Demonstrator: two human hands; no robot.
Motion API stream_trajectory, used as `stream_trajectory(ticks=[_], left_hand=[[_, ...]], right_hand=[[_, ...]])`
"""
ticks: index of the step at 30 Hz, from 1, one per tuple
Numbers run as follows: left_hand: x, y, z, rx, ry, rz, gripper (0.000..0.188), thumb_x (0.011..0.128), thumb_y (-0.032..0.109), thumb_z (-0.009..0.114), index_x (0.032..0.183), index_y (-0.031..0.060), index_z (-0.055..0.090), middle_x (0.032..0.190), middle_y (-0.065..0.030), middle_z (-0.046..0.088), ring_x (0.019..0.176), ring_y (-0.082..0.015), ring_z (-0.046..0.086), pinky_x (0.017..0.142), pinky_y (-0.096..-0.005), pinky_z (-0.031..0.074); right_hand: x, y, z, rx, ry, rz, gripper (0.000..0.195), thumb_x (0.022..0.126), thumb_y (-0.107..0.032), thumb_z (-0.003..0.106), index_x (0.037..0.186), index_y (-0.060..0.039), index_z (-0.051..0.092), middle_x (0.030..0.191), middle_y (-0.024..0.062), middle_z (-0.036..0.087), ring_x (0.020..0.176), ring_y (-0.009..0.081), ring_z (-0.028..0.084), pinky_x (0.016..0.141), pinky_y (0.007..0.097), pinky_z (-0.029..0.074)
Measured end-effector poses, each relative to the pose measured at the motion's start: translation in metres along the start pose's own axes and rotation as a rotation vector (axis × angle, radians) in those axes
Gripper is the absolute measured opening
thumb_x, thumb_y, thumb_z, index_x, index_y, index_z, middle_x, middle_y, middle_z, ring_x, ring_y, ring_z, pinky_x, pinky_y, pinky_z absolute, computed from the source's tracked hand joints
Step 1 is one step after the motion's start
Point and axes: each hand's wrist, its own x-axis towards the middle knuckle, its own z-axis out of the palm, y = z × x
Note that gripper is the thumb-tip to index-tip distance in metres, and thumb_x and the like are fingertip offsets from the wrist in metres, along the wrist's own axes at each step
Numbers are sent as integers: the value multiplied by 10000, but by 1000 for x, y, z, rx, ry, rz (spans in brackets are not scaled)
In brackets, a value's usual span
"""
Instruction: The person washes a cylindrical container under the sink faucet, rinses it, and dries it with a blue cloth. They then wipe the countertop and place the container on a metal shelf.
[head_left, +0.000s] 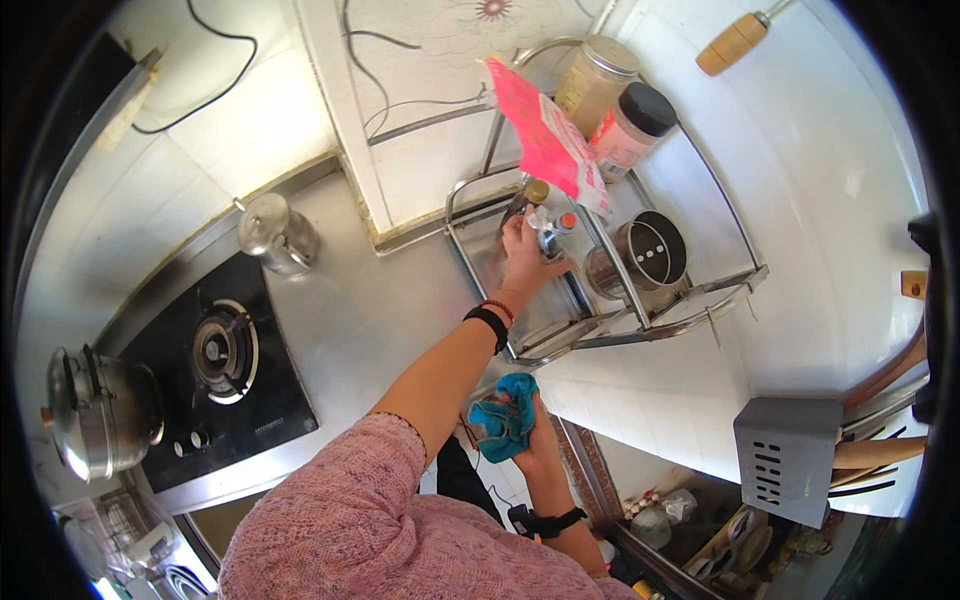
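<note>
My left hand (527, 251) reaches into the lower tier of a metal rack (634, 289), its fingers and thumb at a clear bottle with a red cap (553, 238). Whether it grips that bottle cannot be told. A dark bottle with a gold-coloured cap (535, 192) stands just beyond the fingers. My right hand (541, 442) holds a crumpled teal cloth (504, 420) below the rack, near my body. To the right of my left hand, a perforated metal cylinder (652, 251) lies tilted in the rack. A pink-and-white packet (551, 135) hangs over the upper tier.
Two lidded jars, one with a metal lid (596, 79) and one with a black lid (634, 127), stand on the upper tier. Leftward are a metal pitcher (277, 234), a gas hob (225, 420) and a steel pot (97, 420). A grey utensil holder (787, 457) hangs at right.
</note>
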Motion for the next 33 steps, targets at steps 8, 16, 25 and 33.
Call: stream_trajectory(ticks=[8, 16, 25, 33], left_hand=[[-51, 11, -96, 219, -135, -56, 1063, 672, 313, 882, 1489, -16, 288, 1466, -258, 259, 1314, -420, 383, 1089, -451, 380], [-129, 31, -210, -23, -48, -317, 470, 843, 201, 744, 1250, 30, 583, 1261, -123, 574, 1122, -268, 584, 912, -384, 497], [7, 37, -135, 31, -64, -15, 344, 837, 114, 677, 1156, -7, 634, 1143, -175, 657, 1074, -301, 620, 889, -392, 520], [92, -19, -35, 520, -143, 251, 347, 751, 146, 716, 1079, 55, 650, 1054, -203, 659, 937, -401, 647, 788, -436, 540]], right_hand=[[24, 5, 27, -112, -99, 151, 412, 1056, -402, 419, 1237, -71, 585, 1101, 89, 666, 1013, 254, 649, 832, 432, 572], [63, 13, 88, -158, -99, 65, 353, 1042, -383, 482, 1191, -82, 592, 1046, 66, 655, 914, 220, 666, 723, 380, 575], [91, -8, 95, -320, 165, -146, 746, 940, -150, 663, 1511, -65, 191, 1042, 126, 641, 840, 229, 670, 604, 372, 569], [184, -38, 91, -476, 420, -409, 1082, 806, 5, 717, 1583, -111, -26, 1349, 192, 466, 1008, 233, 565, 754, 355, 525]])
